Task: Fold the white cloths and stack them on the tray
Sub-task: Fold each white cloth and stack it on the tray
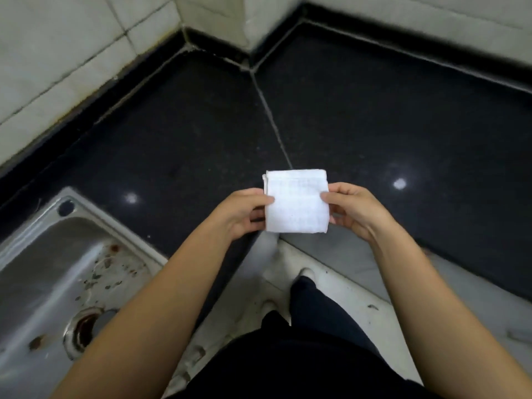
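Judging from the head view, the small white folded cloth square (296, 201) looked light, soft and limp, best held by its side edges to keep the layers together. The left hand (241, 214) pinched its left edge between thumb and curled fingers, and the right hand (352, 210) pinched its right edge likewise, holding it above the glossy black stone counter (184, 133). The stained stainless-steel sink (57, 272) nearby held only rust flecks and debris. No tray was visible.

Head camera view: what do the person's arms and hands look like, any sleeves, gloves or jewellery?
Both forearms are bare, with no sleeves in view. The left hand and right hand wear no gloves, and no rings, watch or bracelets are visible.
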A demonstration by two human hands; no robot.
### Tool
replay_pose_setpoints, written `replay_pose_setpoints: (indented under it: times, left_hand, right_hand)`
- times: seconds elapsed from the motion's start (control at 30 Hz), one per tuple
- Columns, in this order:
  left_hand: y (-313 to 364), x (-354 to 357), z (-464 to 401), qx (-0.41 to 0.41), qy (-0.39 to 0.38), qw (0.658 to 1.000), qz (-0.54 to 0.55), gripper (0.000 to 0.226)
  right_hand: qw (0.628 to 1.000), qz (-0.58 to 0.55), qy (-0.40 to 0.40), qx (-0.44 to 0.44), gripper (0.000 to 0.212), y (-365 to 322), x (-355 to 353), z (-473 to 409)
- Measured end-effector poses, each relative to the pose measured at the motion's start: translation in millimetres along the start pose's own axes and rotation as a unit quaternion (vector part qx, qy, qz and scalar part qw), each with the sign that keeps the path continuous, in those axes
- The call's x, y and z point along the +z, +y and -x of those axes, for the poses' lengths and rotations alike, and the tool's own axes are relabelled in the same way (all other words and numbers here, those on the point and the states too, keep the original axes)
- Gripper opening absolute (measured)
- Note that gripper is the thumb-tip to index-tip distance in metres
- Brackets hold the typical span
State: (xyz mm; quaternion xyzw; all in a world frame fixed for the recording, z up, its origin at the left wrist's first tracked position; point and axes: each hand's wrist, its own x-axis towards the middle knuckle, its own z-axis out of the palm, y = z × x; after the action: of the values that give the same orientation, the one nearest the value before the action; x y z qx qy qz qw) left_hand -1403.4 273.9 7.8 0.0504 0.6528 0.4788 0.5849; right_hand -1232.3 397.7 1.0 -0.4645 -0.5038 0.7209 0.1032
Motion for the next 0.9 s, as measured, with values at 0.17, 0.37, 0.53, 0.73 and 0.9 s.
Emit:
replay_pose_setpoints:
  times: [0.17, 0.37, 0.53, 0.73, 0.9]
  left_hand:
    - [-19, 101, 3, -0.005, -0.106, 0.985, -0.134, 0.022]
    - [-76, 248, 28, -0.008, -0.23, 0.936, -0.266, 0.025]
    - [-163, 392, 69, -0.032, -0.316, 0.887, -0.334, 0.021]
    - [-259, 544, 135, -0.056, -0.387, 0.842, -0.372, 0.021]
    - [-290, 645, 160, -0.048, -0.445, 0.806, -0.389, 0.023]
  right_hand:
    - [0.985, -0.083, 0.149, -0.013, 0.012, 47, -85, 79]
    - [0.935, -0.196, 0.295, -0.022, 0.011, 121, -182, 191]
    - [0.877, -0.267, 0.399, -0.014, 0.014, 190, -276, 306]
    - [0.807, -0.317, 0.498, -0.016, 0.017, 250, -377, 431]
    - [0.767, -0.33, 0.55, -0.019, 0.015, 269, -450, 484]
